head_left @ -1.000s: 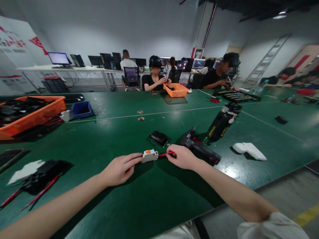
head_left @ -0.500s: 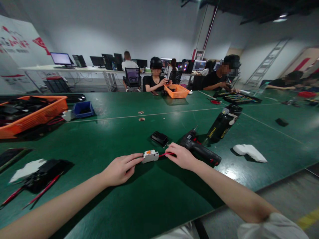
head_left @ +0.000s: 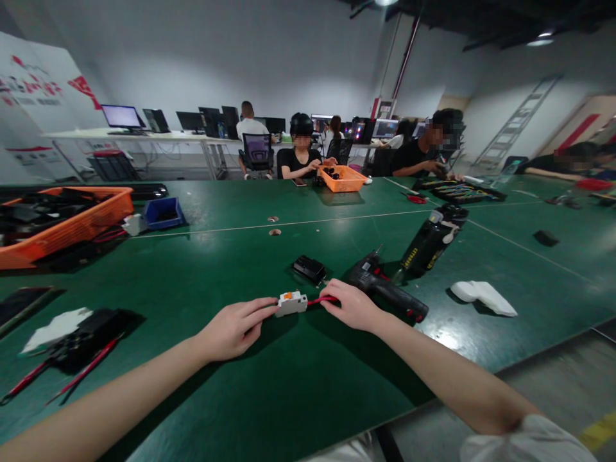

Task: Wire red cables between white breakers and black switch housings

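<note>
A small white circuit breaker (head_left: pixel 291 304) with an orange switch lies at the middle of the green table. My left hand (head_left: pixel 235 326) closes its fingers at the breaker's left end; its exact hold there is partly hidden. Out of the breaker's right end runs a red wire (head_left: pixel 315 299), which my right hand (head_left: pixel 351 304) pinches between thumb and fingers. Just behind the right fingers sits a black boxy part (head_left: pixel 308 268). A black cordless screwdriver (head_left: pixel 385 285) rests beside my right hand, its bit pointing away from me.
A black bottle (head_left: pixel 428 240) and a white curved piece (head_left: pixel 484 298) are on the right. Leftward lie a black device with red leads (head_left: pixel 89 340), an orange basket (head_left: pixel 108 208) of black parts and a blue bin (head_left: pixel 164 213). Opposite, co-workers sit by another orange basket (head_left: pixel 344 185).
Both my hands, the circuit breaker and the wire stay practically in place. The view shifts slightly. Across the table, a co-worker's hands have lowered to the orange basket.
</note>
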### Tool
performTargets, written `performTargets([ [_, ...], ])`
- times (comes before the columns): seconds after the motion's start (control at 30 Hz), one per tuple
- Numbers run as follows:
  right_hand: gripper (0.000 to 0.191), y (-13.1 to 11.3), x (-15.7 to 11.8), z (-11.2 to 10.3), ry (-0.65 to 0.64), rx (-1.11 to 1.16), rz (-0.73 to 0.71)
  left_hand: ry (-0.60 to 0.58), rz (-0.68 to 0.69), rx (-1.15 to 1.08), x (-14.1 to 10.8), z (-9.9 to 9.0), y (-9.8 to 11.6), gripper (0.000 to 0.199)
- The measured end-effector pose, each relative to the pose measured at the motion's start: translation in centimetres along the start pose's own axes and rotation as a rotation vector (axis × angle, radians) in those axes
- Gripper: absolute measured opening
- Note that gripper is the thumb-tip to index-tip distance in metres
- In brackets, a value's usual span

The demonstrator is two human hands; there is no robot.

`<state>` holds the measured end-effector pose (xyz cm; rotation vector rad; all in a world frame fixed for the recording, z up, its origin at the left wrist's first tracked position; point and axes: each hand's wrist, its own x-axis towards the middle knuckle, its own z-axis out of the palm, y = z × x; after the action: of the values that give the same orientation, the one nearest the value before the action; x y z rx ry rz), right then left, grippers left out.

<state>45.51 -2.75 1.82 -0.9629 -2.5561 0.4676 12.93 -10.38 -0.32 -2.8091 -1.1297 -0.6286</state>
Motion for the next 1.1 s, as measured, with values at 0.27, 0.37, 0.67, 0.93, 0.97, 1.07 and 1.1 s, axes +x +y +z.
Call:
performTargets([
  [0.27,0.018,0.4,0.0,0.1,0.023,0.038,-0.033,-0.005,-0.001,0.008,-0.1,-0.1,0.0,0.047],
  [0.37,0.019,0.8,0.1,0.4,0.029,0.059,-0.045,0.009,0.001,0.002,0.0,0.0,0.0,0.047],
  [0.67,0.016,1.3,0.3,1.0,0.044,0.105,-0.063,0.035,-0.006,-0.011,0.1,0.0,0.0,0.046],
  [0.93,0.018,1.0,0.2,0.6,0.07,0.081,-0.086,0.038,-0.007,-0.008,0.1,-0.1,0.1,0.046],
  [0.97,0.018,1.0,0.2,0.7,0.062,0.083,-0.078,0.039,-0.007,-0.007,0.1,-0.1,0.2,0.046],
  [1.07,0.017,1.0,0.2,0.8,0.035,0.091,-0.053,0.036,0.0,-0.001,0.2,-0.2,0.2,0.045],
  [1.1,0.017,0.9,0.2,0.8,0.029,0.095,-0.044,0.032,0.001,0.002,0.2,-0.2,0.2,0.045],
])
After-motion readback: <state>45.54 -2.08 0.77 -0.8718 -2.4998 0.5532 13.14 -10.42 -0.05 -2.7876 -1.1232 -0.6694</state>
